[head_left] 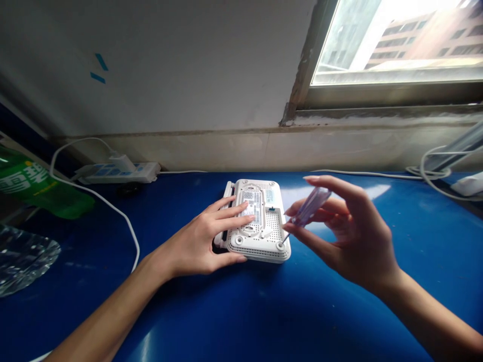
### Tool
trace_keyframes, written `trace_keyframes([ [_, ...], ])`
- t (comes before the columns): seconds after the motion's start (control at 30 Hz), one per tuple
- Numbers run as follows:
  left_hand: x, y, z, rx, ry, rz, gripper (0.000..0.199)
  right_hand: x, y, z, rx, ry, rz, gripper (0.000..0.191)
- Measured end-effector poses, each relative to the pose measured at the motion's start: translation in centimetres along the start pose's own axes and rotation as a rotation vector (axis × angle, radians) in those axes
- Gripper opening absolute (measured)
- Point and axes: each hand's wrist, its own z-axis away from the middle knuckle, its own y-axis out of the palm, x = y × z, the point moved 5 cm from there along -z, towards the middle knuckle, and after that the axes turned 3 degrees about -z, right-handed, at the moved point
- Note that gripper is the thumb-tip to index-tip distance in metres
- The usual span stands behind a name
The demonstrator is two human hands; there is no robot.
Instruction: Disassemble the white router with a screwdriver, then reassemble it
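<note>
A white router (273,221) lies upside down on the blue table, its vented underside and printed label facing up. Folded antennas show along its left side. My left hand (211,229) rests on it with fingers spread over the label and the thumb along the near edge. In my right hand (347,226) is a screwdriver (311,205) with a clear purplish handle, held between fingertips and thumb. The handle leans up to the right. Its thin shaft reaches down to the round screw recess at the router's near right corner; whether the tip is seated I cannot tell.
A white power strip (145,172) with a plug and cable (130,226) sits at the back left. Beside it lie a green bottle (56,196) and a clear plastic bottle (28,259). Coiled white cable (433,166) lies at the back right, below the window (396,45).
</note>
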Motion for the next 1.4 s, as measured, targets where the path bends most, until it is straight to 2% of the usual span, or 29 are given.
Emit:
trace_keyframes([
  [0.13,0.0,0.1,0.1,0.001,0.0,-0.01,0.078,0.4,1.3,0.8,0.128,-0.144,0.189,0.065],
  [0.2,0.1,0.2,0.1,0.006,-0.005,-0.018,0.079,0.6,1.5,1.0,0.136,-0.181,0.225,0.061],
  [0.33,0.0,0.2,0.0,0.012,-0.01,-0.017,0.079,0.8,0.8,0.7,0.073,-0.155,0.236,0.066],
  [0.67,-0.3,0.0,0.0,0.02,-0.025,-0.031,0.081,1.3,-0.5,0.1,-0.125,-0.106,0.072,0.074],
  [0.73,-0.9,0.0,-0.2,-0.037,-0.028,-0.048,0.077,1.3,-0.6,0.0,-0.158,-0.074,0.008,0.074],
  [0.83,-2.7,0.0,-0.6,-0.246,-0.02,-0.046,0.055,0.9,-0.6,-0.3,-0.211,0.034,-0.11,0.071],
  [0.97,-5.0,1.0,-1.0,-0.42,0.059,0.085,0.038,0.4,0.0,-0.4,-0.236,0.154,-0.238,0.065],
  [1.07,-5.5,1.6,-1.1,-0.474,0.108,0.179,0.014,0.3,0.3,-0.4,-0.256,0.183,-0.28,0.063],
  [1.2,-5.0,1.4,-1.1,-0.526,0.083,0.182,0.013,0.1,-0.3,-0.9,-0.294,0.22,-0.264,0.063],
  [1.3,-4.8,0.4,-1.3,-0.546,0.055,0.107,0.009,-0.5,-1.8,-1.5,-0.333,0.221,-0.208,0.062],
  [1.4,-5.0,-0.7,-2.7,-0.488,0.066,0.03,0.008,-2.2,-3.9,-1.9,-0.364,0.213,-0.151,0.062],
])
